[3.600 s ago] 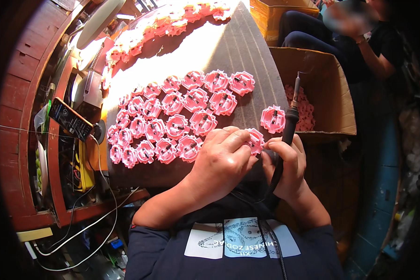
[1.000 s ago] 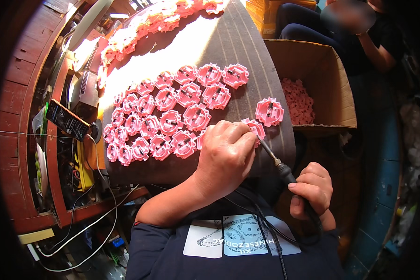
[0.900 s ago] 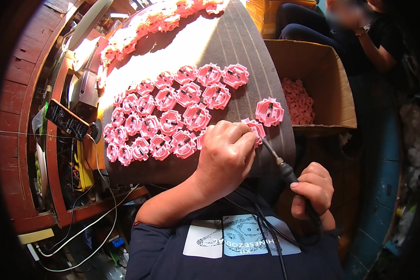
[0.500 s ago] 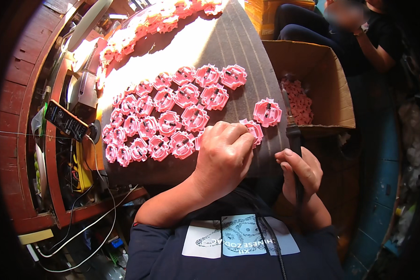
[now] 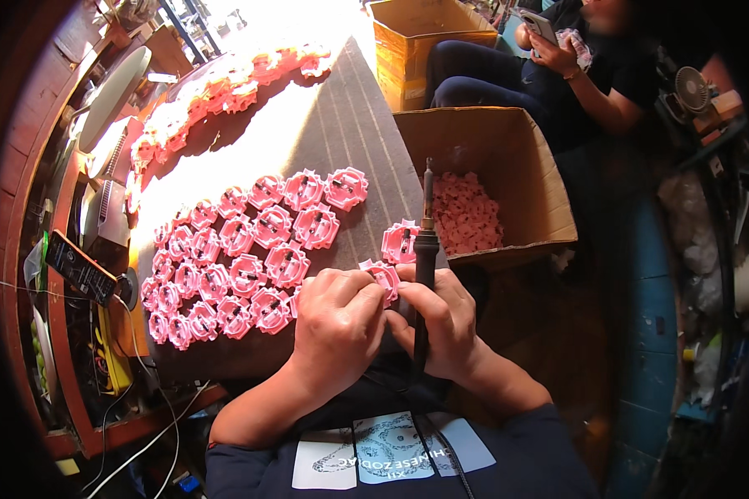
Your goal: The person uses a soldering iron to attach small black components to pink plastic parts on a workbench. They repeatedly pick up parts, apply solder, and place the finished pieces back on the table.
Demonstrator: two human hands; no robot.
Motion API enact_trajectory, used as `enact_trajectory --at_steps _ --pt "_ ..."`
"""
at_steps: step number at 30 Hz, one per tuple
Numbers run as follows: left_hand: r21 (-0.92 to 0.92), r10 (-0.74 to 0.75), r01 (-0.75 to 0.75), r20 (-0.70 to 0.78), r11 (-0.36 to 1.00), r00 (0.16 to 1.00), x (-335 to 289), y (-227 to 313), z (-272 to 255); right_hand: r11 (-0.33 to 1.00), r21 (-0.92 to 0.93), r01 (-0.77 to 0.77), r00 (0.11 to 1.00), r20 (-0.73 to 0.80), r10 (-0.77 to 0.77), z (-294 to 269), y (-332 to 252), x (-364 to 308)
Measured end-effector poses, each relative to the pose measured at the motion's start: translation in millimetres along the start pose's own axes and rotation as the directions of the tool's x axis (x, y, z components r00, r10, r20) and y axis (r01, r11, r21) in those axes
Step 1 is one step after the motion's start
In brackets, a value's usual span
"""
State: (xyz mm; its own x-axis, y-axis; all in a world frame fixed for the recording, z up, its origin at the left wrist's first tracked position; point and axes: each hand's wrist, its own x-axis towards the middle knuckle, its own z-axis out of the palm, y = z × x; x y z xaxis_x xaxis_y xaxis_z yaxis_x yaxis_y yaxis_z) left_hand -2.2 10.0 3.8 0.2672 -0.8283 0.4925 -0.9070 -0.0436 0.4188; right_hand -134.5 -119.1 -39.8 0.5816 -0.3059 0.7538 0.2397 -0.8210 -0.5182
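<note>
My left hand (image 5: 334, 318) is closed at the near edge of the board, its fingertips bent at a pink plastic part (image 5: 383, 277) and partly hidden behind the knuckles. My right hand (image 5: 441, 320) is closed on a soldering iron (image 5: 425, 270), which stands nearly upright with its tip pointing up and away. The thumb and fingers of this hand also reach to the same pink part. Just beyond it lies another pink part (image 5: 398, 241) with a dark piece inside. Rows of similar pink parts (image 5: 287, 264) with small black pieces lie left of my hands.
The striped grey board (image 5: 362, 100) also bears a heap of pink parts (image 5: 225, 90) at its far side. To the right stands a cardboard box (image 5: 508, 133) with pink parts inside. A phone (image 5: 81, 264) and cables are at left. Another person sits at far right, holding a phone (image 5: 538, 27).
My right hand has come in from the right with the soldering iron and now meets my left hand at the pink part. The whole view has shifted, with the scene lying further left.
</note>
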Motion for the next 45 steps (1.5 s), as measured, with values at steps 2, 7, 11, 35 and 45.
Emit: enact_trajectory --at_steps 2,7,11,35,45 --pt "-0.013 0.003 -0.004 -0.014 1.0 1.0 1 1 1 1.0 0.013 0.013 1.0 0.005 -0.014 2 1 1" --pt "-0.016 -0.016 0.016 0.033 1.0 0.999 1 1 -3 1.0 -0.003 0.021 1.0 0.006 -0.02 6 3 1" --pt "-0.001 -0.026 0.026 0.018 1.0 1.0 -1 1 -3 1.0 0.003 0.022 1.0 -0.021 -0.022 10 2 2" --pt "0.004 -0.148 0.149 -0.062 0.989 0.987 -33 -5 -51 1.0 0.012 -0.003 0.997 0.079 0.002 10 3 5" --pt "0.059 -0.137 0.136 0.015 0.989 0.99 -49 -3 -38 0.993 0.07 0.097 0.995 0.007 -0.098 12 -10 3"
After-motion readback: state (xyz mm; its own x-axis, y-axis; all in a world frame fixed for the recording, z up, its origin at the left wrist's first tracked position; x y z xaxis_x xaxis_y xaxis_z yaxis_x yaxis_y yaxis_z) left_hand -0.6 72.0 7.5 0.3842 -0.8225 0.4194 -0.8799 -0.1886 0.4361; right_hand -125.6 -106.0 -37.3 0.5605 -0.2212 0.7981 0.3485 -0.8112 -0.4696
